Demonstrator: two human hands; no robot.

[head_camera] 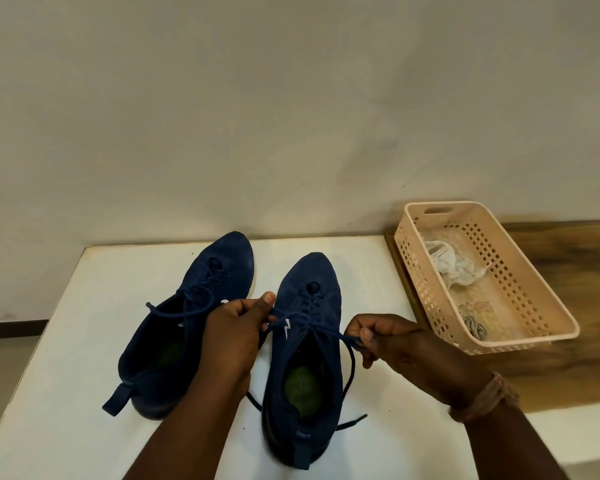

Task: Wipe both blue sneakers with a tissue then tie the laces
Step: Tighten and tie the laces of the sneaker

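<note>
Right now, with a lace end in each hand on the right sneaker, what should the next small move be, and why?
Probably cross the two ends and pull the first knot snug. The left hand and right hand each pinch one lace end of the right sneaker, pulled apart, with no knot or bow visible yet.

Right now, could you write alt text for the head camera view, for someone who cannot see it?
Two hands pull the laces of the right blue sneaker apart: the left hand and right hand each pinch a lace end. The left blue sneaker sits beside it on a white table, with a crumpled tissue in a beige basket.
</note>
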